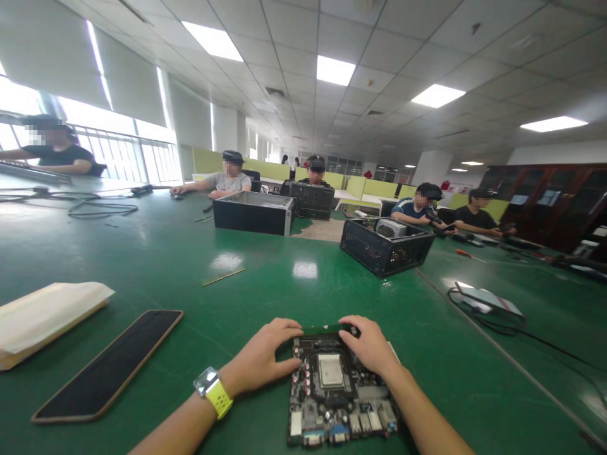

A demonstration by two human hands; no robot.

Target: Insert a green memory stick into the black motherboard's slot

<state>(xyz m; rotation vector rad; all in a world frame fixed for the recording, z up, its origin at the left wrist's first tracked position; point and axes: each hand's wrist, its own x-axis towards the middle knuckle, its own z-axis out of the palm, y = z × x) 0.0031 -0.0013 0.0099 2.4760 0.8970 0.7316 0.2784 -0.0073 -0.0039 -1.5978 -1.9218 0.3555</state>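
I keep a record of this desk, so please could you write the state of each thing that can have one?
Circuit board: face up
Chip: uncovered
Left hand: thumb and fingers apart
Right hand: fingers curled at the board's far edge
Phone: face up, screen dark
Watch: strapped on
Right computer case: open-topped
Screwdriver: lying down
Ceiling lights: on
Blinds: partly lowered

L hand (263, 357) & R hand (372, 347) at mobo's (331, 371) far corners, near on tabletop (265, 291); PC case (365, 249) far R.

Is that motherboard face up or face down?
Face up: the motherboard shows its pale square processor on top, with the blue port visible along its near edge.
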